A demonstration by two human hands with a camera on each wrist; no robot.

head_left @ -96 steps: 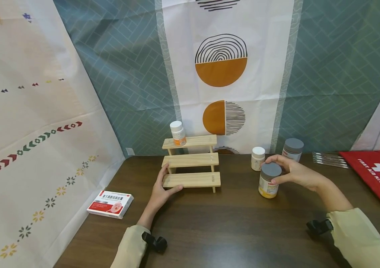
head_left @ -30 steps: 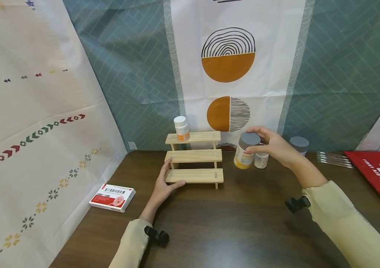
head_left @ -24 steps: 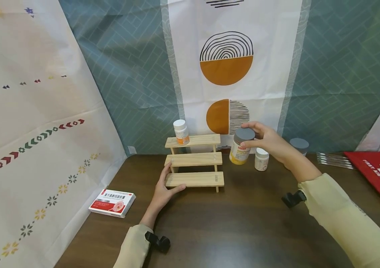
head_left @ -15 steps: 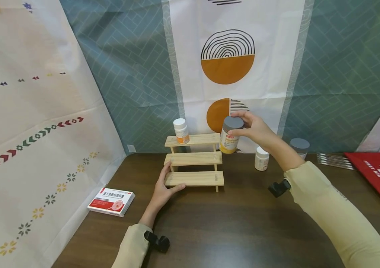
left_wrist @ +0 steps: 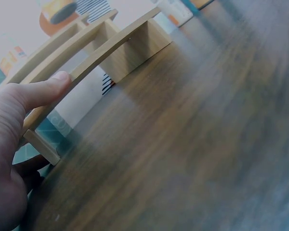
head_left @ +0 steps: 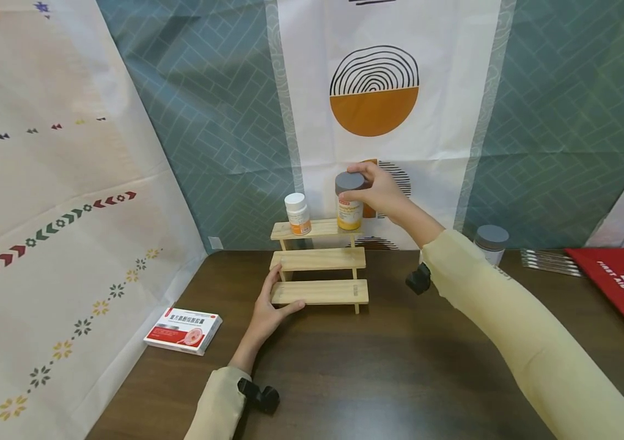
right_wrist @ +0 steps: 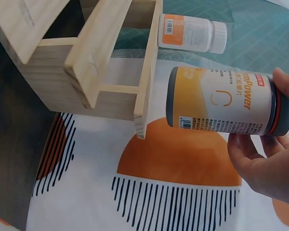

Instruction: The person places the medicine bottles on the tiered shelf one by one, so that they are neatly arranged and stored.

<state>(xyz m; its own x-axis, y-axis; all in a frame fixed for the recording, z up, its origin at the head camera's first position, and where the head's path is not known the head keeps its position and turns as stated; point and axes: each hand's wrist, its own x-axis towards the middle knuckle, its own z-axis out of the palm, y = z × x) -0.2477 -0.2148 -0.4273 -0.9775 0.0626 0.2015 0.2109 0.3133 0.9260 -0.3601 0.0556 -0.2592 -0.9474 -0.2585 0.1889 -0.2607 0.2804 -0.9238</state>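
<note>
My right hand (head_left: 378,190) grips a supplement jar (head_left: 349,211) with a grey lid and yellow lower band, fingers and thumb round its lid end. It is upright above the right end of the top tier of a wooden three-step rack (head_left: 319,292); the right wrist view shows a small gap between the jar's base (right_wrist: 170,96) and the board. A white pill bottle (head_left: 297,215) with an orange label stands at the left of that tier. My left hand (head_left: 264,315) holds the rack's left end, its thumb (left_wrist: 58,83) on the lowest board.
A red-and-white medicine box (head_left: 183,330) lies at left. Another grey-lidded jar (head_left: 491,242) stands behind the right sleeve (head_left: 499,311), which hides most of a small white bottle. Wrapped swabs (head_left: 551,262) and a red first aid pouch (head_left: 620,287) lie at right.
My right hand has lifted the grey-lidded jar from the table and carried it left and up, past the small white bottle, to above the top tier. My left hand stays on the rack.
</note>
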